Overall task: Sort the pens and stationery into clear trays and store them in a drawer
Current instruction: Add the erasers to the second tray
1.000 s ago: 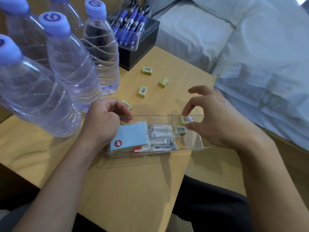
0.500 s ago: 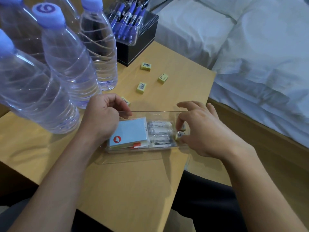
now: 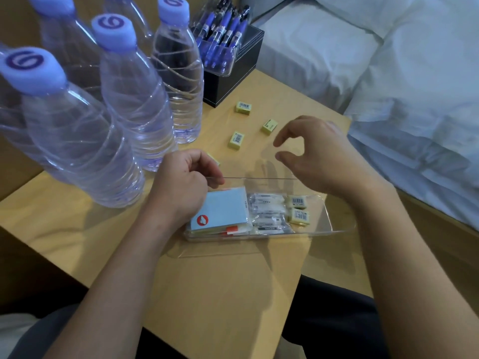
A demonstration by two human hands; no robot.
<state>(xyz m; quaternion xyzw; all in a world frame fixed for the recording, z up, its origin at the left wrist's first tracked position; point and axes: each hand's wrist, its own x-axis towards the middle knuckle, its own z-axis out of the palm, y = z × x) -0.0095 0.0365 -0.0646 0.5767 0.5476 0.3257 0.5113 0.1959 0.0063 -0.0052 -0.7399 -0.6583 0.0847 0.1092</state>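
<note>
A clear tray (image 3: 337,224) lies on the wooden table (image 3: 228,294). Inside it are a blue sticky-note pad (image 3: 223,211), several white wrapped items (image 3: 267,211) and two yellow erasers (image 3: 298,209). My left hand (image 3: 181,187) grips the tray's far left rim. My right hand (image 3: 318,156) hovers above the tray's right half, fingers loosely curved, holding nothing. Three loose yellow erasers (image 3: 236,140) lie on the table beyond the tray, and a fourth (image 3: 214,159) peeks out behind my left hand. Blue pens (image 3: 220,32) stand in another clear tray at the back.
Several water bottles (image 3: 134,99) crowd the table's left side. A black box (image 3: 233,73) sits behind the erasers, with the pen tray on it. A bed with white bedding (image 3: 401,86) runs along the right. The table's front edge is near my lap.
My right hand lowered a yellow eraser into the tray, let it go, and has now lifted up and away. The left hand stayed on the rim.
</note>
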